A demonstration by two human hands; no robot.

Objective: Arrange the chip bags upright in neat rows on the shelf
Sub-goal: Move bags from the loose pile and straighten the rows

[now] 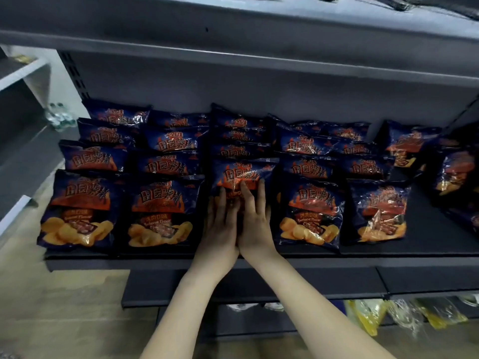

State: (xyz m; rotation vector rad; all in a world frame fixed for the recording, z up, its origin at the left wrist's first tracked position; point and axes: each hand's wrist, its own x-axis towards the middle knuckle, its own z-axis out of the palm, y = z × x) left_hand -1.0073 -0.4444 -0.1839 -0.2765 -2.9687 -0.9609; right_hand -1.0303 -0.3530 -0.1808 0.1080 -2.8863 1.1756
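Several dark blue chip bags with orange flames stand in rows on the dark shelf [427, 244]. My left hand [223, 224] and my right hand [255, 221] lie flat, side by side, against the front bag of the middle row [242, 172], fingers spread and pressing its face. Neither hand is wrapped around it. Front bags stand to the left [77, 208], [160, 213] and to the right [308, 211], [378, 211]. Behind each, more bags lean in line towards the back panel.
More chip bags [451, 174] lie loosely at the far right of the shelf. A grey shelf board [233, 27] hangs close overhead. Yellow packets [368, 317] sit on a lower shelf at the right. Bottles [58, 115] stand beyond the left end.
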